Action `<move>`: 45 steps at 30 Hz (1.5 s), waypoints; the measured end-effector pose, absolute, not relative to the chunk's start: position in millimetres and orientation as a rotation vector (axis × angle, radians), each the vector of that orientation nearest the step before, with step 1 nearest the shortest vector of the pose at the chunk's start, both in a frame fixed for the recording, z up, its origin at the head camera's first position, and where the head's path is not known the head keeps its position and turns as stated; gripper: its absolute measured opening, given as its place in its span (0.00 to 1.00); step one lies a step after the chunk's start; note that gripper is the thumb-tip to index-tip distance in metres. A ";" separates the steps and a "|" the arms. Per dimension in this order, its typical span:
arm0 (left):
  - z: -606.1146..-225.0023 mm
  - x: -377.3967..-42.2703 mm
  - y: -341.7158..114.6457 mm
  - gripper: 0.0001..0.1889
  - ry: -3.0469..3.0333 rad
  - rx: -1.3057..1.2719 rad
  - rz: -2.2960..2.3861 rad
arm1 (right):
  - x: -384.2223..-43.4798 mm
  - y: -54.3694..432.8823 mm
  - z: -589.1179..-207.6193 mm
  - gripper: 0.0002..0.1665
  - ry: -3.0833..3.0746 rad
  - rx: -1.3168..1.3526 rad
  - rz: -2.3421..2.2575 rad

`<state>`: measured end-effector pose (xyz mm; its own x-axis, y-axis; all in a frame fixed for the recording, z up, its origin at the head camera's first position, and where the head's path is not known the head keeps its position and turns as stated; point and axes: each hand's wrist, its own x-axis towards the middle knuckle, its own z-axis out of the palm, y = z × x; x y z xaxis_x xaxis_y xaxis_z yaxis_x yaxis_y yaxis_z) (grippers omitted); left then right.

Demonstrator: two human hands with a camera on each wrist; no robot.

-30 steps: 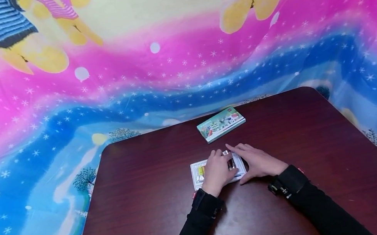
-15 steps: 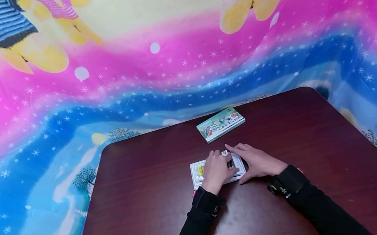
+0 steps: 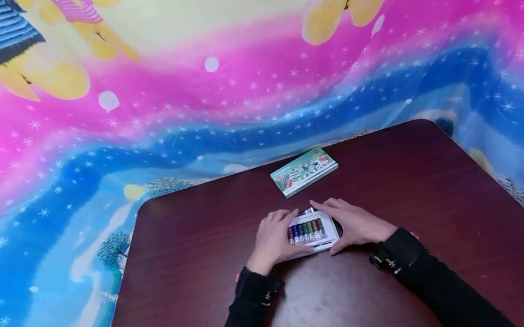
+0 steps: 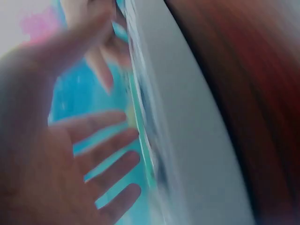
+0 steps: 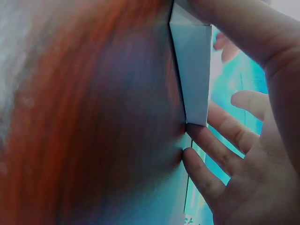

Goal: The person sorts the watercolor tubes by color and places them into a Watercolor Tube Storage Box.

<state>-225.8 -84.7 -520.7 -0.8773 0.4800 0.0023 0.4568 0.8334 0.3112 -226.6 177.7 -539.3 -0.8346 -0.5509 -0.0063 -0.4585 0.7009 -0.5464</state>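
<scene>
A white tray [image 3: 330, 232] holds a row of paint tubes [image 3: 306, 230] in dark, blue, green and brown colours. My left hand [image 3: 270, 238] reaches over the tray's left part, its thumb along the front edge, and hides the tubes there. In the left wrist view its fingers [image 4: 110, 164] are straight and spread beside the tray's white side [image 4: 187, 117]. My right hand [image 3: 357, 223] holds the tray's right end between thumb and fingers, with a fingertip right at the corner in the right wrist view. Another tube [image 3: 307, 211] shows at the tray's back edge, between the hands.
A flat green box [image 3: 304, 172] with a printed picture lies behind the tray, near the back edge of the dark red-brown table [image 3: 194, 247]. A colourful printed cloth [image 3: 216, 104] hangs behind the table.
My left hand has moved left from over the middle of the tray, uncovering the row of dark tubes and covering the yellow one. The right hand stays at the tray's right end.
</scene>
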 end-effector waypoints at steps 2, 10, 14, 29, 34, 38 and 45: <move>-522.3 -224.6 -106.5 0.61 2.872 0.717 0.511 | -227.4 175.6 -537.7 0.74 2.735 -0.821 -0.807; -529.9 -223.8 -142.5 0.58 2.777 0.669 0.609 | -228.8 174.1 -535.0 0.74 2.737 -0.831 -0.795; -533.2 -224.0 -143.1 0.56 2.772 0.685 0.610 | -229.2 173.7 -532.9 0.66 2.736 -0.820 -0.797; -536.0 -227.4 -147.4 0.55 2.738 0.711 0.615 | -299.3 121.7 -504.4 0.17 2.677 -0.972 -0.642; -533.6 -226.1 -146.2 0.54 2.738 0.693 0.627 | -313.9 112.4 -505.9 0.15 2.638 -1.033 -0.587; -533.1 -225.8 -146.3 0.54 2.750 0.690 0.617 | -316.6 107.8 -508.4 0.15 2.667 -1.039 -0.520; -531.8 -226.0 -146.5 0.55 2.743 0.709 0.622 | -307.6 112.1 -508.4 0.14 2.724 -1.016 -0.499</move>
